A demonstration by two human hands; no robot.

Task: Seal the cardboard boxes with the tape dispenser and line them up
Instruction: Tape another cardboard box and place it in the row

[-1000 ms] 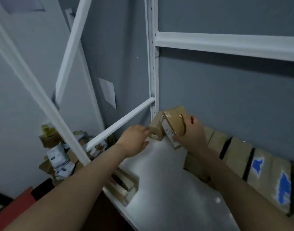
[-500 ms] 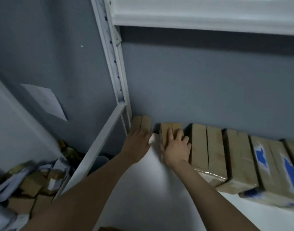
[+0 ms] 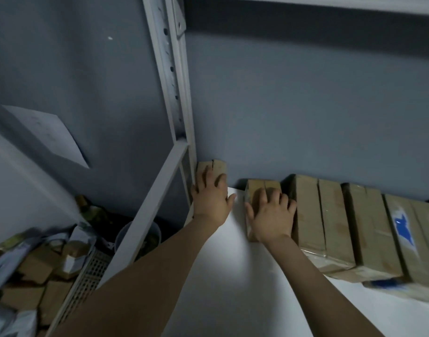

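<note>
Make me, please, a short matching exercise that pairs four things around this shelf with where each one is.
Things:
1. left hand
2. right hand
3. box with the blue mark
4. sheet of paper

Places:
A. on the wall, left of the shelf post
B. on the small box next to the bigger boxes
C. near the right end of the row
D. on the corner box by the post

Pairs: 1-D, 2-B, 3-C, 4-A.

Nothing legible here.
The paper sheet (image 3: pixel 48 135) on the wall (image 3: pixel 305 113) carries faint marks; blue print (image 3: pixel 403 231) on a taped box (image 3: pixel 425 259) near the shelf's (image 3: pixel 232 283) right edge is blurred.
</note>
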